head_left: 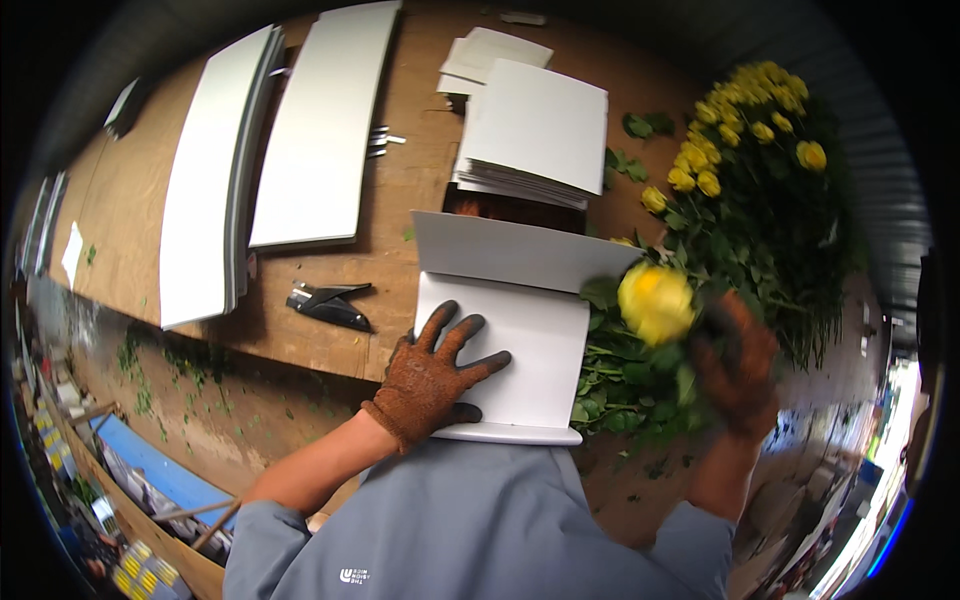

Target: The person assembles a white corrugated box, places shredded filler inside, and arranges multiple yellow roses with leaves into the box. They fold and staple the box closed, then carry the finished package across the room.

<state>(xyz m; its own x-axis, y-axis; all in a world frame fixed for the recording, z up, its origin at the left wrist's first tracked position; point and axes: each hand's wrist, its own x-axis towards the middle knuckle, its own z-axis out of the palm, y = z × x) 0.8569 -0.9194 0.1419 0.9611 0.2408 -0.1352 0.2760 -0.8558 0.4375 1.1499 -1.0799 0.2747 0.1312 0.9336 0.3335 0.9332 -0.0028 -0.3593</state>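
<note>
My left hand (435,375), in a brown work glove with dark fingertips, lies spread on a creased white cardboard sheet (536,352) right in front of me. The sheet's far flap (517,251) stands up, and its near edge is folded beside my shirt. To the right, my right hand (739,367), gloved too and blurred, is beside a yellow rose (656,304). The rose's head is blurred as well; its stem is hidden, and I cannot tell whether the fingers grip it. Green rose leaves (630,382) lie beneath, along the sheet's right edge.
A large bunch of yellow roses (750,120) lies at the right. Beyond the sheet is a stack of white cardboard (536,127). A black stapler (330,304) and long white panels (326,135) rest on the wooden table (307,262). Leaves litter the floor (217,397).
</note>
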